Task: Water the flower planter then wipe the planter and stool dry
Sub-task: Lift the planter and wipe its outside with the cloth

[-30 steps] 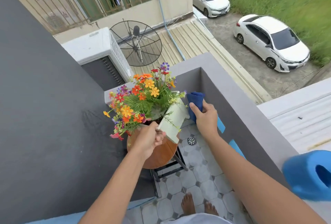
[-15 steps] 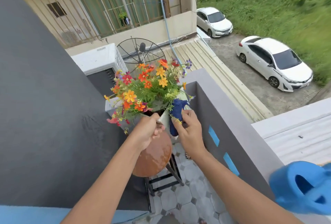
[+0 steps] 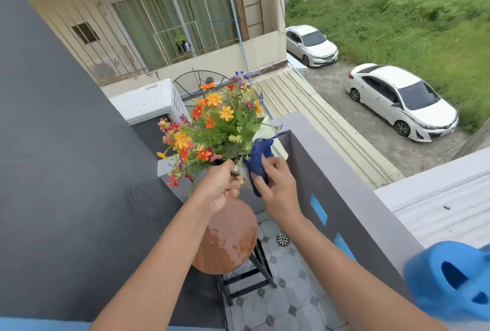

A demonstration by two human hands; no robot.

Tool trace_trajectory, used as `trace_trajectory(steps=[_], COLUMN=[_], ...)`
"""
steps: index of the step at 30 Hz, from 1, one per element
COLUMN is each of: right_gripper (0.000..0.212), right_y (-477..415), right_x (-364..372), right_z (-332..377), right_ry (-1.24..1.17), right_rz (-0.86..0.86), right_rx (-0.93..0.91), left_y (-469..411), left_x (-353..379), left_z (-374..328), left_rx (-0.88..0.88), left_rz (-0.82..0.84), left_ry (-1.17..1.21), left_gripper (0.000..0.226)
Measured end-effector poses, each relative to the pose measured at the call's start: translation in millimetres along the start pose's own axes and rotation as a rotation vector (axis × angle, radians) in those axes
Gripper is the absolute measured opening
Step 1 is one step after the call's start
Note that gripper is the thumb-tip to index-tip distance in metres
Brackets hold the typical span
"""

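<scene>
Above the round wooden stool (image 3: 225, 240), the flower planter (image 3: 242, 169) is held up in the air, clear of the seat, its orange, red and purple blooms (image 3: 212, 129) spreading toward the left and away from the camera. The left hand (image 3: 220, 187) is closed in a fist around the near edge of the planter, thumb on top, and carries it. The right hand (image 3: 278, 185) is curled around a dark blue cloth (image 3: 258, 158), fingers bent over it and pressing it against the pale right-hand side of the planter; part of the cloth sticks up above the fingers and part hangs below them. The stool seat is bare, with pale wet patches and droplets shining on the brown wood, and its dark legs stand on a grey patterned tile floor (image 3: 278, 301) beside a small round drain (image 3: 282, 239). A grey balcony wall (image 3: 344, 171) with light blue blocks on its inner face runs along the right. On top of that wall, at the lower right edge of the view, sits a bright blue watering can (image 3: 450, 280), blurred and only partly in frame, well apart from both hands. Two white cars (image 3: 397, 100) are parked far below next to grass.
</scene>
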State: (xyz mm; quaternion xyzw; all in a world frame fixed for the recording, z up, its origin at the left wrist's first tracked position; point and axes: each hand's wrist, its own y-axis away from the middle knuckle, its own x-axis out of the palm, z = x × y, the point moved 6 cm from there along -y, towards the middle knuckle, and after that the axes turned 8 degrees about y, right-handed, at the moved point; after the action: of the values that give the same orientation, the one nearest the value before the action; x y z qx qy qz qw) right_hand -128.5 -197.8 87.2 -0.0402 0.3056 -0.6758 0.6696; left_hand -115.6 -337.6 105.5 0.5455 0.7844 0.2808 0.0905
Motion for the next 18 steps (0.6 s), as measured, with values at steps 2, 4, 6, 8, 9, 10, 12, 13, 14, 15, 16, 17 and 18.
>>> trace_trajectory(steps=[2,4,6,8,9,10,12,13,14,15,16,17,18], right_gripper=[0.039,0.044,0.044,0.044,0.045,0.048,0.051,0.051,0.051,0.049,0.048,0.047,0.046], right_y=[14.9,24.1,29.9,29.8,26.8,22.1,10.2,5.2,1.4,-0.8,-1.6,-0.7,1.6], right_x=[2.9,3.6,2.8,2.2,2.4,2.2,0.8,-0.4,-1.9,-3.4,-4.7,-5.6,-6.0], right_z=[-6.2,-21.1,-29.2,-23.2,-16.5,-8.4,5.6,10.7,13.7,13.4,10.9,6.7,0.9], right_ry=[0.082,0.179,0.226,0.230,0.229,0.228,0.231,0.238,0.251,0.269,0.287,0.307,0.333], right_rz=[0.053,0.088,0.078,0.031,0.004,-0.022,-0.062,-0.074,-0.078,-0.079,-0.076,-0.070,-0.059], right_rx=[-0.091,-0.140,-0.155,-0.164,-0.172,-0.182,-0.226,-0.255,-0.281,-0.306,-0.323,-0.336,-0.342], left_y=[0.1,0.9,0.0,-2.4,-3.7,-4.8,-5.8,-5.0,-3.7,-2.6,-1.3,-1.2,-1.1], left_x=[-5.0,-7.7,-9.7,-9.6,-8.4,-7.0,-5.5,-4.7,-2.9,-1.4,-0.9,-1.6,-2.3], left_z=[-4.3,-6.7,-5.5,-2.6,-1.5,-1.1,-4.0,-7.7,-12.0,-16.2,-20.3,-23.7,-26.8], left_rx=[0.001,-0.014,-0.041,-0.063,-0.067,-0.068,-0.057,-0.050,-0.044,-0.042,-0.040,-0.038,-0.038], left_rz=[-0.009,0.017,0.033,0.040,0.044,0.047,0.046,0.052,0.064,0.072,0.074,0.072,0.074], left_ry=[-0.006,0.004,0.024,0.046,0.052,0.056,0.062,0.054,0.037,0.021,0.010,0.008,0.015], left_gripper=[0.027,0.026,0.023,0.024,0.025,0.027,0.030,0.030,0.030,0.030,0.029,0.028,0.027])
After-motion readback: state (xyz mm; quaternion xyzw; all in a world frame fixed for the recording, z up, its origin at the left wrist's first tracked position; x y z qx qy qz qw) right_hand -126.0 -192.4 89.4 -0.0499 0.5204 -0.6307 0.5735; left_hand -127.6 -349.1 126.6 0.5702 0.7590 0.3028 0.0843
